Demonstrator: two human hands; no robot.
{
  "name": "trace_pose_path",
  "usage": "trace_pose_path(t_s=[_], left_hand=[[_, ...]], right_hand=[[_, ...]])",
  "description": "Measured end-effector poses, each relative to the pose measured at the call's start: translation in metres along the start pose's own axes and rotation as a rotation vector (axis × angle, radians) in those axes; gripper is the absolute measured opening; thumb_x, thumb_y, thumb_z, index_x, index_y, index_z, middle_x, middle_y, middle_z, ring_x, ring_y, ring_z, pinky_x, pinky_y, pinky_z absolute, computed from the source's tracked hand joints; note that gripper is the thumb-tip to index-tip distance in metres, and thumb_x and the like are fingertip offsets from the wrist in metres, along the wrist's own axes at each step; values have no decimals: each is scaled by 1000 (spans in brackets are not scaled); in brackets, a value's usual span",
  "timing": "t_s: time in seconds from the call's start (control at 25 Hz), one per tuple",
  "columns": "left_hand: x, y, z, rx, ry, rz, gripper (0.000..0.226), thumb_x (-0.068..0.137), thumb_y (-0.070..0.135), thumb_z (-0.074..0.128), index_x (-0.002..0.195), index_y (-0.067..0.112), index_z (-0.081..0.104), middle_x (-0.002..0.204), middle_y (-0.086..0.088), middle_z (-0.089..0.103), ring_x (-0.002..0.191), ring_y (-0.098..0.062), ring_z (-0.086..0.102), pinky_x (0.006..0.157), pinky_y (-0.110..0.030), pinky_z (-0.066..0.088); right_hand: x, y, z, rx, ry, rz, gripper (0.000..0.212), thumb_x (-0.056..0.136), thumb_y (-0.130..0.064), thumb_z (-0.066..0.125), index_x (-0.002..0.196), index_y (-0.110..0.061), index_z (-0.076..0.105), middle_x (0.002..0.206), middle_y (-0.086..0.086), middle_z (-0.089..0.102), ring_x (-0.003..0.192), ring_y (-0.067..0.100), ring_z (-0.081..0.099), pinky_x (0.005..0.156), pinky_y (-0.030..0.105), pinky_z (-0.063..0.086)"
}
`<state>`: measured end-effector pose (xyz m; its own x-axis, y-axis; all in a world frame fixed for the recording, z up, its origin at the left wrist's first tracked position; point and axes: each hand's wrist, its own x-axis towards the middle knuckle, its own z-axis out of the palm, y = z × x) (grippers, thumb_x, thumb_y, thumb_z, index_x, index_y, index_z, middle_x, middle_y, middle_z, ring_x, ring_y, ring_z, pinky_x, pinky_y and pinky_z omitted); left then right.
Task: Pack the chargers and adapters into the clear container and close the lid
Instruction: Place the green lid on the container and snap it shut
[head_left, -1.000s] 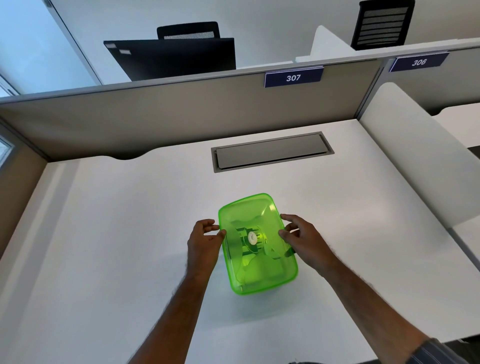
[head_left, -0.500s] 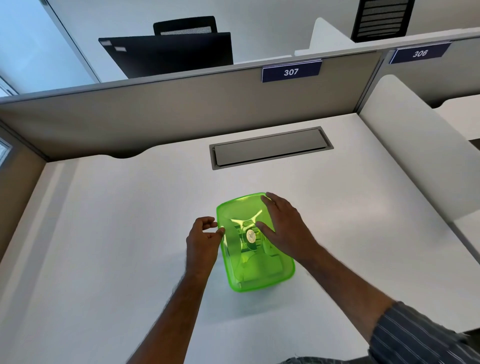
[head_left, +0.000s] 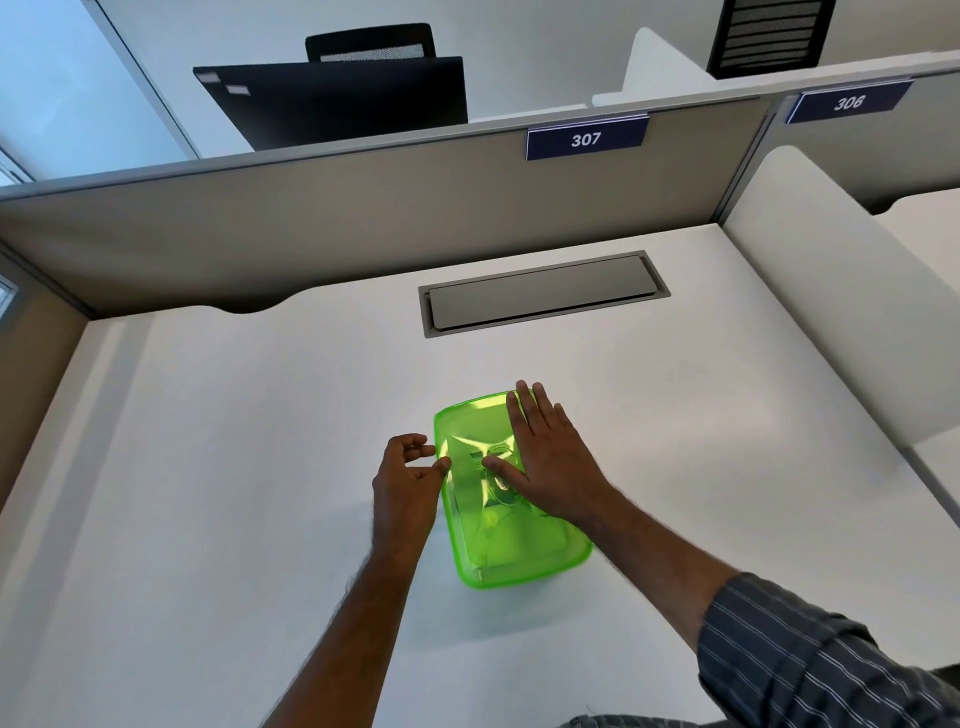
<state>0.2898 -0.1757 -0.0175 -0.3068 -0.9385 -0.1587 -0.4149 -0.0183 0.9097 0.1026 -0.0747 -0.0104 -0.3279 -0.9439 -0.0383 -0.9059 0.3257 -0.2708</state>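
A clear green container (head_left: 498, 545) with its green lid (head_left: 470, 431) on top sits on the white desk (head_left: 234, 467), near its middle. Dim shapes of chargers show through the lid under my palm. My right hand (head_left: 545, 457) lies flat on the lid, fingers spread toward the far edge. My left hand (head_left: 408, 480) rests at the container's left rim, thumb and fingertips touching the lid's edge, the other fingers curled.
A grey cable hatch (head_left: 540, 293) is set into the desk behind the container. A beige partition (head_left: 311, 218) with a "307" tag bounds the back; a white divider (head_left: 841, 312) stands on the right. A dark monitor shows beyond the partition.
My right hand moved from the container's right side onto the top of the lid and slid farther forward, flattening. My left hand stayed at the left rim.
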Motion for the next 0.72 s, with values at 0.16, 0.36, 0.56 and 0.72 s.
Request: trace_pose_path(t_s=[0.16, 0.36, 0.56, 0.72], left_hand=[[0, 1, 0, -9, 2, 6, 36, 85, 9, 80, 110, 25, 59, 99, 13, 71, 65, 8, 67, 56, -5, 45], [-2, 0, 1, -25, 5, 15, 35, 86, 9, 80, 111, 23, 60, 102, 13, 71, 68, 7, 67, 59, -5, 47], [-12, -9, 1, -37, -73, 34, 39, 87, 13, 80, 119, 21, 59, 115, 10, 65, 87, -3, 70, 67, -8, 51], [-36, -26, -2, -47, -166, -67, 42, 87, 28, 82, 120, 26, 56, 110, 7, 65, 84, -11, 67, 67, -17, 54]], right_hand=[[1, 1, 2, 4, 9, 1, 89, 96, -71, 24, 159, -10, 8, 168, 9, -2, 155, 24, -7, 124, 47, 15], [0, 0, 3, 18, 13, 30, 87, 96, -70, 27, 159, -12, 12, 169, 6, 1, 155, 21, -3, 122, 51, 18], [-1, 0, 5, 8, 26, 44, 87, 95, -71, 26, 159, -14, 13, 169, 4, 2, 155, 20, -2, 120, 53, 21], [-2, 0, 6, 4, 60, 46, 86, 94, -70, 31, 158, -14, 18, 169, 4, 9, 155, 19, 4, 118, 53, 26]])
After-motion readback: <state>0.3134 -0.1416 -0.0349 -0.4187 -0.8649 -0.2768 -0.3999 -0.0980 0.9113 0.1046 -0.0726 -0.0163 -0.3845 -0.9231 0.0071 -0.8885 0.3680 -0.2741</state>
